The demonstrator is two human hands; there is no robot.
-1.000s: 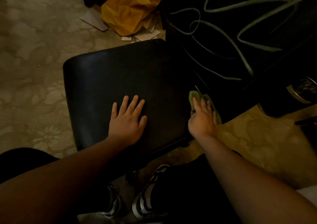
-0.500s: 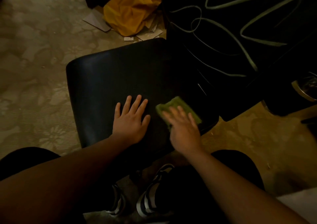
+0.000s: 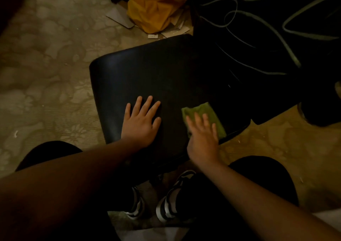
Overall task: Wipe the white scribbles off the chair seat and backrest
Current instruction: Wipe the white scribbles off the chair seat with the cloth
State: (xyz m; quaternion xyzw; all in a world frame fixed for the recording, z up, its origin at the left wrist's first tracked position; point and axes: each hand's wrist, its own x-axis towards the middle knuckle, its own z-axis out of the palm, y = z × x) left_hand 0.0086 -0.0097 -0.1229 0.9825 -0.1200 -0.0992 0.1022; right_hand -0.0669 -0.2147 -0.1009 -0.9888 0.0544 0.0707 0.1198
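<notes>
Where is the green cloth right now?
In the head view, the green cloth lies on the chair seat near its right edge, pressed under the right hand.

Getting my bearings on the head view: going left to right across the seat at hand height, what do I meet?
Patterned floor → left hand flat on the chair seat → right hand pressing the green cloth → floor again.
</notes>
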